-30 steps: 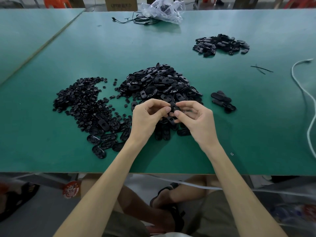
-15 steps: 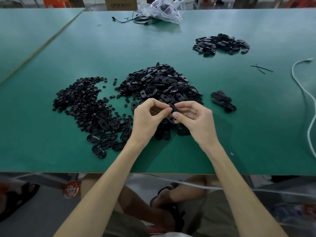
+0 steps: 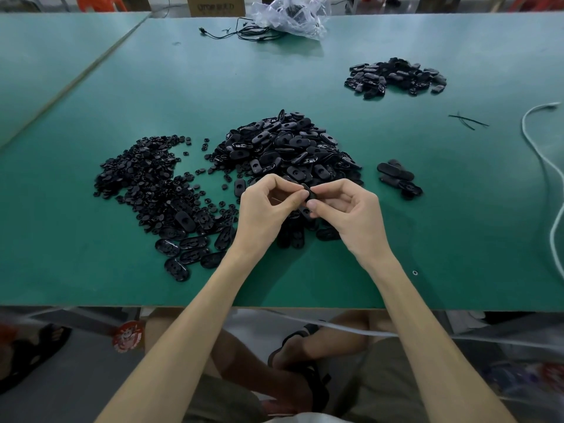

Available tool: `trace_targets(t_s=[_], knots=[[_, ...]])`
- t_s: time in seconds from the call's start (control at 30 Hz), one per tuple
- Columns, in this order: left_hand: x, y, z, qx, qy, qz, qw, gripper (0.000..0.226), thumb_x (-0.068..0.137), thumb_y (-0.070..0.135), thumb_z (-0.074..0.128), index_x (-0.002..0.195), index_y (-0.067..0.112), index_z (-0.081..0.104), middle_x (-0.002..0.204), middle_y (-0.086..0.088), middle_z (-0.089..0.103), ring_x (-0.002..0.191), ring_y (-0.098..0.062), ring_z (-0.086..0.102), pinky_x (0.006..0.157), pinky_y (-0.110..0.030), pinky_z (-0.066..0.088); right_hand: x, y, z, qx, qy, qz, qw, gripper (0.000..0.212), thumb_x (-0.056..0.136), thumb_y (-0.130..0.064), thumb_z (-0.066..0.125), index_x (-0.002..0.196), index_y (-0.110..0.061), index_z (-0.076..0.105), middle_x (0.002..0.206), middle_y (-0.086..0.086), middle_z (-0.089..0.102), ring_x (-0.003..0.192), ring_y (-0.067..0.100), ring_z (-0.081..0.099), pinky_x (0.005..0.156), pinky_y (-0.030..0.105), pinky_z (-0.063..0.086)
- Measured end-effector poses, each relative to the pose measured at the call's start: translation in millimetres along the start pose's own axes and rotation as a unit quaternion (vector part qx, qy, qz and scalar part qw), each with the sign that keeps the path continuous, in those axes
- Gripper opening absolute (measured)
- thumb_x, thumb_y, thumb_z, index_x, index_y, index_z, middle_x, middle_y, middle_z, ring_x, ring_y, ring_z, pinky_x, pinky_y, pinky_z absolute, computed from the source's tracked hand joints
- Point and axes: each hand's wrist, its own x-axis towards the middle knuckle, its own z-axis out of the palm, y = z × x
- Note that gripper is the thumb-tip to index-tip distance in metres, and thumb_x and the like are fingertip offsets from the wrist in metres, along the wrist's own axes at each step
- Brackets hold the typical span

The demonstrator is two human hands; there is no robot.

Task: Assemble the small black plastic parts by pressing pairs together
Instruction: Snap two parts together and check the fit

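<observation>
My left hand [image 3: 265, 209] and my right hand [image 3: 351, 213] meet just above the near edge of a big pile of black oval parts [image 3: 290, 148]. Both pinch one small black plastic part [image 3: 309, 192] between thumbs and fingertips; most of it is hidden by the fingers. A spread of small round black parts [image 3: 143, 175] lies to the left, with several larger oval shells [image 3: 183, 248] at its near end. A few oval pieces [image 3: 396, 177] sit just right of the big pile. A separate heap of black parts [image 3: 396, 76] lies at the far right.
The green table [image 3: 457, 227] ends at its front edge near my forearms. A white cord [image 3: 546, 166] runs along the right side. Thin black ties [image 3: 467, 120] lie near it. A crumpled clear plastic bag [image 3: 293, 16] and black cables [image 3: 244, 32] sit at the far edge.
Both hands stay together over the pile's near edge. The fingertips have shifted slightly on the pinched part, which has turned a little between them.
</observation>
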Motion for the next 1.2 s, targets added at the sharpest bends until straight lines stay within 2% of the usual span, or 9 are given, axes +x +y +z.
trace_targets(t_s=[0.23, 0.37, 0.53, 0.6, 0.73, 0.9, 1.0, 1.07, 1.2], knots=[[0.5, -1.0, -1.7, -0.004, -0.023, -0.011, 1.0, 0.012, 0.086, 0.015, 0.085, 0.087, 0.014, 0.073, 0.083, 0.006, 0.077, 0.076, -0.01, 0.072, 0.073, -0.024, 0.057, 0.1, -0.3, -0.7, -0.002, -0.003, -0.002, 1.0, 0.02, 0.088, -0.004, 0.082, 0.103, -0.015, 0.075, 0.095, 0.004, 0.081, 0.082, 0.027, 0.079, 0.087, 0.041, 0.064], [0.1, -0.3, -1.6, -0.012, -0.022, -0.01, 1.0, 0.013, 0.085, 0.013, 0.085, 0.088, 0.013, 0.072, 0.083, 0.004, 0.077, 0.077, -0.012, 0.073, 0.074, -0.026, 0.059, 0.4, -0.8, -0.7, 0.002, -0.002, 0.0, 1.0, 0.02, 0.088, -0.003, 0.082, 0.103, -0.014, 0.075, 0.095, 0.004, 0.08, 0.081, 0.026, 0.079, 0.085, 0.036, 0.064], [-1.4, 2.2, -0.8, -0.015, -0.018, -0.021, 1.0, 0.017, 0.084, 0.011, 0.086, 0.091, 0.009, 0.071, 0.086, -0.005, 0.077, 0.082, -0.031, 0.072, 0.08, -0.045, 0.061, 0.7, 0.3, -0.7, 0.004, -0.005, -0.003, 1.0, 0.021, 0.087, -0.004, 0.083, 0.102, -0.017, 0.075, 0.095, 0.004, 0.08, 0.082, 0.026, 0.078, 0.087, 0.038, 0.063], [-1.2, 3.1, -1.1, -0.013, -0.018, -0.024, 0.999, 0.018, 0.084, 0.011, 0.086, 0.093, 0.009, 0.07, 0.089, -0.009, 0.076, 0.084, -0.032, 0.071, 0.082, -0.049, 0.06, 0.8, 0.6, -0.8, 0.001, -0.005, -0.005, 1.0, 0.022, 0.087, -0.005, 0.083, 0.101, -0.019, 0.076, 0.095, 0.003, 0.081, 0.082, 0.026, 0.079, 0.087, 0.039, 0.063], [-0.6, 4.8, -1.1, -0.005, -0.011, -0.033, 0.999, 0.028, 0.082, 0.015, 0.088, 0.1, 0.011, 0.066, 0.099, -0.012, 0.072, 0.083, -0.02, 0.066, 0.084, -0.048, 0.059, 0.7, 0.4, -0.8, 0.004, -0.005, -0.009, 1.0, 0.021, 0.087, -0.006, 0.083, 0.101, -0.02, 0.076, 0.094, 0.002, 0.081, 0.081, 0.025, 0.079, 0.085, 0.035, 0.063], [-0.2, 5.0, -1.7, -0.017, -0.023, -0.035, 0.999, 0.037, 0.082, 0.014, 0.087, 0.113, 0.009, 0.067, 0.108, 0.001, 0.071, 0.086, -0.01, 0.065, 0.087, -0.037, 0.059, 1.7, 1.0, -0.2, 0.013, -0.002, -0.003, 1.0, 0.02, 0.089, 0.0, 0.079, 0.101, -0.014, 0.075, 0.094, 0.004, 0.08, 0.081, 0.025, 0.078, 0.081, 0.031, 0.063], [-0.2, 4.4, -2.1, -0.011, -0.041, -0.021, 0.999, 0.03, 0.084, 0.016, 0.087, 0.109, 0.011, 0.071, 0.1, 0.0, 0.074, 0.084, -0.012, 0.067, 0.084, -0.034, 0.059, 2.0, 0.6, -0.4, 0.021, -0.004, -0.001, 1.0, 0.02, 0.09, 0.003, 0.077, 0.102, -0.013, 0.075, 0.093, 0.005, 0.08, 0.08, 0.025, 0.078, 0.079, 0.03, 0.062], [0.1, 3.2, -2.3, -0.006, -0.042, -0.017, 0.999, 0.026, 0.084, 0.017, 0.087, 0.106, 0.012, 0.073, 0.097, -0.003, 0.075, 0.081, -0.014, 0.066, 0.083, -0.039, 0.06, 1.8, 0.4, -0.1, 0.022, -0.007, -0.004, 1.0, 0.021, 0.092, 0.005, 0.073, 0.103, -0.012, 0.075, 0.093, 0.004, 0.08, 0.08, 0.023, 0.078, 0.078, 0.028, 0.062], [0.0, 1.2, -1.7, -0.001, -0.046, -0.014, 0.999, 0.021, 0.083, 0.013, 0.087, 0.1, 0.014, 0.075, 0.095, -0.004, 0.075, 0.081, -0.032, 0.066, 0.082, -0.052, 0.06, 1.4, 1.2, 0.8, 0.014, -0.005, -0.013, 1.0, 0.02, 0.099, 0.006, 0.064, 0.104, -0.01, 0.075, 0.094, 0.001, 0.08, 0.084, 0.022, 0.078, 0.078, 0.03, 0.064]])
